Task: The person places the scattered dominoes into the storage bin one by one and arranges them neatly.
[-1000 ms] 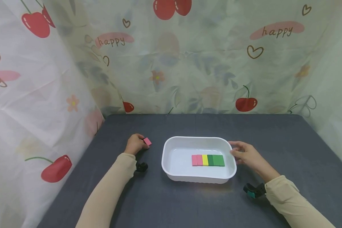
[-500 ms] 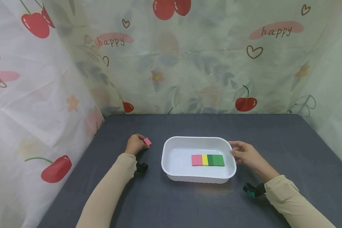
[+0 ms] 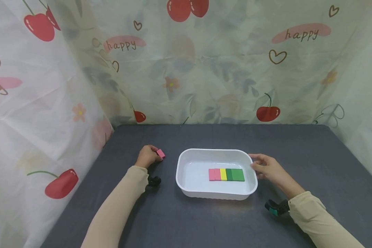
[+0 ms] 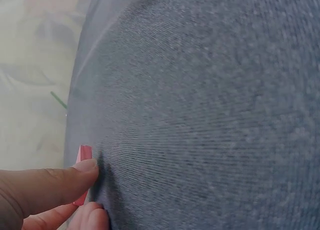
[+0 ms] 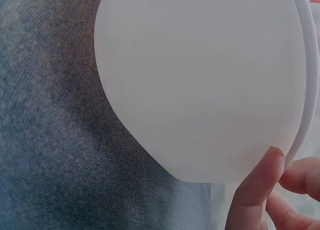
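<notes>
Between the thumb and fingers of my left hand (image 3: 147,155) is a small flat pink block (image 3: 161,153), held near the table left of a white plastic basin (image 3: 201,190). From the left wrist view the same pink block (image 4: 85,153) appears thin and edge-on, partly covered by the thumb. In the basin lies a row of flat blocks: pink (image 3: 212,174), yellow (image 3: 223,174) and green (image 3: 237,174). My right hand (image 3: 266,168) touches the basin's right end from outside. Its thumb (image 5: 270,165) presses the wall close to the rim, with fingertips just beyond.
The dark grey table (image 3: 210,225) extends on all sides of the basin. Behind it hangs a patterned curtain (image 3: 204,75), and more curtain falls on both sides. A black wrist device (image 3: 154,181) sits under the left wrist, another wrist device (image 3: 276,207) under the right.
The pink block in my left hand has turned slightly between the fingers. My right hand, the basin and the row of blocks look the same.
</notes>
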{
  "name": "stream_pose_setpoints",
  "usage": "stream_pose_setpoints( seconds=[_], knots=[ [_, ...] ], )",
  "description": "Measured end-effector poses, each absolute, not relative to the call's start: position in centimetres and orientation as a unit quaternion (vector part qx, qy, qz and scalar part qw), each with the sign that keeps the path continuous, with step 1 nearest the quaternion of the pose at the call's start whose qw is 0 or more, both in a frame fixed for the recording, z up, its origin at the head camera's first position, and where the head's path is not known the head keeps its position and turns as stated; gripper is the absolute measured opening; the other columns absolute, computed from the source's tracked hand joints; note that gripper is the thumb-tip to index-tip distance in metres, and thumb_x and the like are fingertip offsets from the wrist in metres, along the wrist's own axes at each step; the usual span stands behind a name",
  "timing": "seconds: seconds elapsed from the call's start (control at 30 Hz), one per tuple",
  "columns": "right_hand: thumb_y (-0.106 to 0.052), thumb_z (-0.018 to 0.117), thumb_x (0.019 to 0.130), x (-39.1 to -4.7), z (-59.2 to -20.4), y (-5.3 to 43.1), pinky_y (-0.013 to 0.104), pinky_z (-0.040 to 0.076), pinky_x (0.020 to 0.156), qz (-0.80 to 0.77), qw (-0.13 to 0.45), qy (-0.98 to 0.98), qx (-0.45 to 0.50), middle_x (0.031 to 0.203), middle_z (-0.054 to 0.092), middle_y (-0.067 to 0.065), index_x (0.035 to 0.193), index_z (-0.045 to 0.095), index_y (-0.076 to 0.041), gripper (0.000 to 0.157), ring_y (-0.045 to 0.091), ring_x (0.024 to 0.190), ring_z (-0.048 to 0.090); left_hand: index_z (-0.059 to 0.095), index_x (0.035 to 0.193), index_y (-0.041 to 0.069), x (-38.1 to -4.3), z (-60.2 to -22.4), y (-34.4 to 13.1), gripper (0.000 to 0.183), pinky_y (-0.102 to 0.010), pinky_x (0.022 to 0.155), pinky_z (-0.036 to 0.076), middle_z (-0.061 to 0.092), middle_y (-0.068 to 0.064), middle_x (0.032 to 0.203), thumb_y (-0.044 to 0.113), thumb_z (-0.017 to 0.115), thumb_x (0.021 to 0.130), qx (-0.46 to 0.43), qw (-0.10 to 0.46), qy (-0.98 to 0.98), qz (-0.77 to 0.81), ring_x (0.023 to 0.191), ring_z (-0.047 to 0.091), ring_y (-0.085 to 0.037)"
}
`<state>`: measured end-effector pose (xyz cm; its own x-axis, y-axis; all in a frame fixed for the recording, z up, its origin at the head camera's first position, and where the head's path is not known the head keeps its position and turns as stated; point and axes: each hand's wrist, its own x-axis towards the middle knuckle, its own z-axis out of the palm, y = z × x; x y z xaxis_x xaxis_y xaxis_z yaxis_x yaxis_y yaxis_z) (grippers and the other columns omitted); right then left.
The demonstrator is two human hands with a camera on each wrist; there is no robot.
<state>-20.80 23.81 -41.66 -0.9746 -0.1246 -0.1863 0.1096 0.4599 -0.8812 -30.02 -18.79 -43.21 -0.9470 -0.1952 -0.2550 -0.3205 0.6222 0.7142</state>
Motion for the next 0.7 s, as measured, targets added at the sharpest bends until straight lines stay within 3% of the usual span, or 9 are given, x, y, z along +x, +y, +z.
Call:
stream_pose_setpoints(
  seconds=[0.33, 0.7],
  knots=[
    [-0.015, 0.058, 0.096, -20.8, -41.8, 23.8, 0.034, 0.057, 0.073, -0.516, 0.106, 0.850, -0.010, 0.112, 0.057, 0.021, 0.142, 0.041, 0.002, 0.053, 0.019, 0.089, 0.060, 0.059, 0.121, -0.001, -29.5, -41.1, -17.8, 0.048, -0.037, 0.081, 0.048, 0.066, -0.016, 0.107, 0.001, 0.076, 0.076, -0.095, 0.063, 0.891, 0.440, 0.090, 0.060, -0.022],
    [-0.016, 0.059, 0.096, -20.9, -41.8, 23.8, 0.034, 0.057, 0.074, -0.513, 0.108, 0.852, -0.002, 0.111, 0.056, 0.019, 0.142, 0.041, 0.002, 0.053, 0.021, 0.091, 0.059, 0.056, 0.128, 0.006, -27.5, -37.3, -15.0, 0.052, -0.048, 0.101, 0.044, 0.065, -0.016, 0.116, 0.002, 0.074, 0.080, -0.040, 0.080, 0.864, 0.496, 0.104, 0.061, -0.028]
  ],
)
